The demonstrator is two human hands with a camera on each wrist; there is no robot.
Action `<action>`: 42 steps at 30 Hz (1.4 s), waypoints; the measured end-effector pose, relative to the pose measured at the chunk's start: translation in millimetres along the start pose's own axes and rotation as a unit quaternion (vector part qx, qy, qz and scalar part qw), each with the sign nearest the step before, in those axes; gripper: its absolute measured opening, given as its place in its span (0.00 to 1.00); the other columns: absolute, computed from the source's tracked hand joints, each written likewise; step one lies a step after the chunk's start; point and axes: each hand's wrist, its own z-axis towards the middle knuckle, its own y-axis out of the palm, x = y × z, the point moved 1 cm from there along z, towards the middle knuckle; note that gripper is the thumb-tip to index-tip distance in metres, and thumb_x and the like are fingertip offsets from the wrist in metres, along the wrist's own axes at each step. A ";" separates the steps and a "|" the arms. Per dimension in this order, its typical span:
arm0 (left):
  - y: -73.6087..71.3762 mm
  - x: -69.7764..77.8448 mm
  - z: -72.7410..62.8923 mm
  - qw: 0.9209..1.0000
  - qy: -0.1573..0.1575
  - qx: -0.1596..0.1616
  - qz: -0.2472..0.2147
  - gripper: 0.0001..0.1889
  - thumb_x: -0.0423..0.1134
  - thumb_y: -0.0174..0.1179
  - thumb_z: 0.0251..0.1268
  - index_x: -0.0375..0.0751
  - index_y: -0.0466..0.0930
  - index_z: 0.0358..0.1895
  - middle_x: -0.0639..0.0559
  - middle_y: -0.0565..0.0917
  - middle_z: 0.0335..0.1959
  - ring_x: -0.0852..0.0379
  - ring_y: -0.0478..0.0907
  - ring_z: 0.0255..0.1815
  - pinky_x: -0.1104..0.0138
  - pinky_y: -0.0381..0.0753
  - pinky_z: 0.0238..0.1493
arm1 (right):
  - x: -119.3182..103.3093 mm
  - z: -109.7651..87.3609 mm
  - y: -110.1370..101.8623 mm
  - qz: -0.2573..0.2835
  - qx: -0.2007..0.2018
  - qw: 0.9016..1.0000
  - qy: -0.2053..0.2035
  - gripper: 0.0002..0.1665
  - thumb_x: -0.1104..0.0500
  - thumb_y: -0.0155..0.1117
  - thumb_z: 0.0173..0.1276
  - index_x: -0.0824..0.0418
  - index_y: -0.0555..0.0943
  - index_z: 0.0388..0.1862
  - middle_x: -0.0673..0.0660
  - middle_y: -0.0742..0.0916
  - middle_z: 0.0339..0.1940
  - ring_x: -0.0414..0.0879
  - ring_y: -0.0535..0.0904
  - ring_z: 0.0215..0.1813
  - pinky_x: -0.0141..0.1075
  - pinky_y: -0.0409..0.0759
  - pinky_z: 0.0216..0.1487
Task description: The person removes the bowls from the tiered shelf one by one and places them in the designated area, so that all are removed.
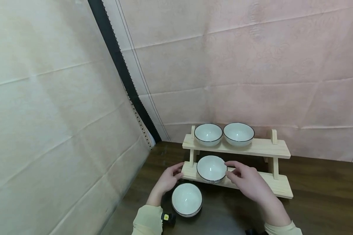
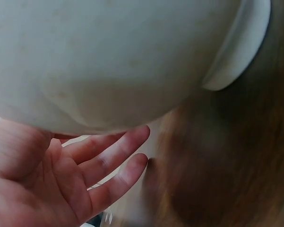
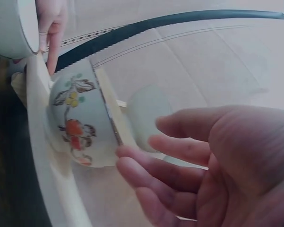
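Note:
A white dark-rimmed bowl [image 1: 211, 168] sits on the lower shelf of a pale two-tier wooden rack [image 1: 279, 187]. In the right wrist view this bowl [image 3: 80, 120] shows orange and yellow painted fruit. My right hand [image 1: 248, 181] has its fingertips right at the bowl's right rim, its fingers [image 3: 165, 177] loosely bent and spread. At the lower shelf's left end is my left hand [image 1: 167, 179], fingers and thumb beside the board. Its fingers [image 2: 118, 163] look nearly straight in the left wrist view; a bowl [image 2: 108, 61] there hides the thumb.
Two more white bowls, one left [image 1: 208, 134] and one right [image 1: 239, 134], stand side by side on the upper shelf. Another bowl [image 1: 187, 199], with a second edge showing beneath its rim, stands on the dark wooden table [image 1: 326, 186] before the rack. Pale cloth walls [image 1: 253, 65] rise behind and left.

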 end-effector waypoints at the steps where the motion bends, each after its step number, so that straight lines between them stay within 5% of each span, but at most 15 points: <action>1: -0.5 0.1 0.3 1.000 0.001 -0.002 -0.002 0.25 0.32 0.59 0.82 0.42 0.74 0.78 0.48 0.84 0.49 0.52 0.83 0.46 0.53 0.87 0.46 | 0.9 1.2 0.8 0.001 0.005 1.000 0.005 0.22 0.54 0.67 0.80 0.57 0.82 0.68 0.52 0.90 0.37 0.43 0.81 0.36 0.41 0.79 0.38; 18: -2.3 -2.4 -2.1 1.000 -0.009 -0.005 -0.008 0.25 0.32 0.59 0.82 0.42 0.74 0.78 0.48 0.84 0.50 0.52 0.83 0.47 0.55 0.87 0.46 | 16.0 11.8 18.2 0.034 0.004 0.997 0.074 0.35 0.46 0.61 0.84 0.61 0.68 0.81 0.52 0.90 0.34 0.46 0.87 0.37 0.42 0.83 0.40; 42: -2.1 0.1 -0.4 1.000 -0.016 -0.004 -0.011 0.25 0.33 0.58 0.82 0.44 0.74 0.78 0.49 0.85 0.51 0.52 0.83 0.48 0.54 0.87 0.47 | 18.7 15.4 31.6 0.050 -0.005 0.996 0.074 0.37 0.52 0.64 0.82 0.66 0.67 0.81 0.52 0.88 0.30 0.45 0.84 0.31 0.43 0.83 0.35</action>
